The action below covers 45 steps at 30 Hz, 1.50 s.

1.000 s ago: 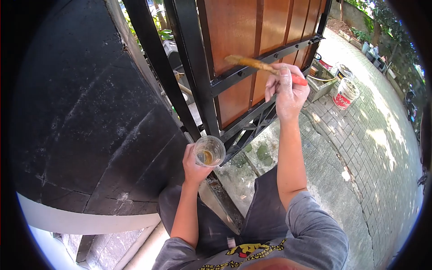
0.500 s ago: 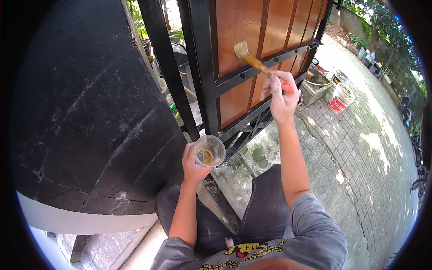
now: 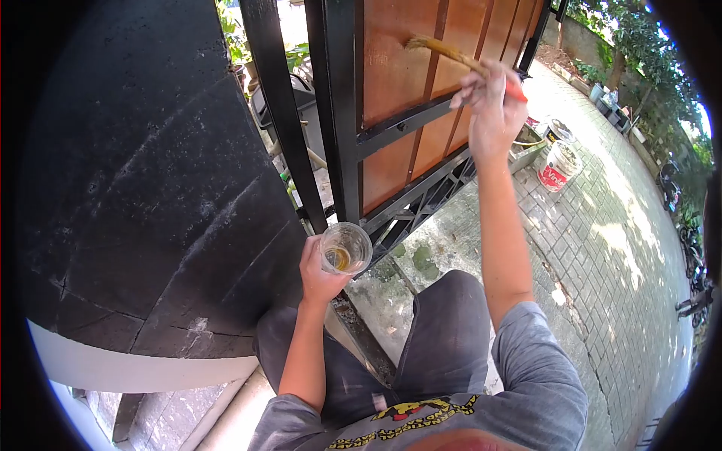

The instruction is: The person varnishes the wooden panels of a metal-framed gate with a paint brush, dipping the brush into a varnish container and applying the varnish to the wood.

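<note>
My right hand (image 3: pixel 496 113) is closed around the red-ended handle of a paintbrush (image 3: pixel 451 52). Its pale bristles point left, right at the upper part of an orange-brown wooden panel (image 3: pixel 395 83). That panel is set in a black metal gate frame (image 3: pixel 340 120) with a crossbar running below the brush. Lower down, my left hand (image 3: pixel 320 276) grips a clear plastic cup (image 3: pixel 346 248) from its left side. A little amber liquid lies in the bottom of the cup, and its mouth faces up toward me.
A dark stone-like wall (image 3: pixel 150 180) fills the left side. Behind the gate's right edge stand a red-and-white bucket (image 3: pixel 555 171) and other containers on paving (image 3: pixel 602 240). A metal floor rail (image 3: pixel 365 342) runs between my legs. Plants and a grey bin (image 3: pixel 297 98) show through the gate gap.
My right hand has moved up and to the right with the paintbrush, whose bristles are now higher on the panel and tilted more level. The cup has shifted only slightly.
</note>
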{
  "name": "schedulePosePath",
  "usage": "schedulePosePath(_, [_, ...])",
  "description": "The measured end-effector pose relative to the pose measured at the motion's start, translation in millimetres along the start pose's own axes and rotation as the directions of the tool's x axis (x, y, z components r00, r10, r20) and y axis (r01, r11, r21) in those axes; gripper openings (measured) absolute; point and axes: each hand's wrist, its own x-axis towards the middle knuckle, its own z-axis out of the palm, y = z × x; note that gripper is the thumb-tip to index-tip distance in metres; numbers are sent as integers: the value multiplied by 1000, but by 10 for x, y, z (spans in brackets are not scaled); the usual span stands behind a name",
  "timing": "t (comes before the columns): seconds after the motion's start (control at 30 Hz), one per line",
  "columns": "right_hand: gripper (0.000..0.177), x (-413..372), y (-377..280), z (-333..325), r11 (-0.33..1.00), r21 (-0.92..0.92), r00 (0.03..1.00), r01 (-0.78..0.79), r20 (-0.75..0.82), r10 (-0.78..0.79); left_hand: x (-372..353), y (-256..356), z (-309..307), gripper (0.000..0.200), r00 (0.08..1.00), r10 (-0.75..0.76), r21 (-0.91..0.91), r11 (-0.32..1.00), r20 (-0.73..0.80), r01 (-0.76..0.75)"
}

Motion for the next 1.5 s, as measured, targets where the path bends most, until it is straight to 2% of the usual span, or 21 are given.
schedulePosePath(0.03, [31,-111,96,-17,999,48,1000,21,-16,-20,-1,8,-7,55,1000,-1,3,1000,1,1])
schedulePosePath(0.13, [29,-433,185,-134,992,-37,993,-118,-4,118,-6,-18,7,55,1000,6,3,1000,-1,-6])
schedulePosePath(0.23, [29,-710,252,-83,975,-151,987,-161,-27,158,-18,-2,13,56,1000,10,1,1000,8,-10])
schedulePosePath(0.37, [22,-618,88,-170,914,-237,933,-329,68,353,-8,19,18,56,1000,9,7,1000,21,-9])
schedulePosePath(0.47, [23,-436,-39,-162,889,-341,935,-307,64,348,-17,-3,57,57,1000,-9,-13,1000,26,10])
schedulePosePath(0.53, [27,-268,44,-269,926,-319,972,-205,43,230,-18,12,58,57,1000,-8,-16,1000,30,8])
schedulePosePath(0.6, [31,-91,91,-322,914,-379,983,-143,49,174,-25,15,65,60,999,-4,-18,1000,33,5])
schedulePosePath(0.7, [34,83,50,-300,929,-310,976,-203,13,218,-22,-17,65,64,999,1,-12,1000,36,-1])
schedulePosePath(0.83, [37,270,-64,-132,978,-165,992,-124,7,127,-23,-3,60,60,999,-12,-7,1000,35,12])
schedulePosePath(0.93, [35,268,1,-79,999,-46,1000,-2,-10,2,-19,-7,63,57,999,-24,-6,1000,36,24])
schedulePosePath(1.03, [33,-38,63,-87,997,-83,1000,4,-24,-6,-11,-10,62,57,1000,-9,-7,1000,28,9])
schedulePosePath(1.13, [29,-396,54,-124,960,-239,984,-143,68,164,12,-3,49,57,1000,-14,-4,1000,22,14])
schedulePosePath(1.23, [24,-646,139,-136,958,-213,976,-191,63,209,-13,5,62,56,999,-21,3,1000,25,21])
schedulePosePath(1.33, [22,-585,43,-148,918,-252,936,-307,96,339,-22,-19,80,60,999,-23,8,1000,25,23])
schedulePosePath(1.47, [22,-358,-146,-123,872,-357,916,-335,92,390,-33,-80,134,62,999,12,-10,1000,45,-12])
schedulePosePath(1.5, [23,-275,-104,-164,914,-285,942,-289,87,324,-26,-67,142,62,999,15,-11,1000,47,-14])
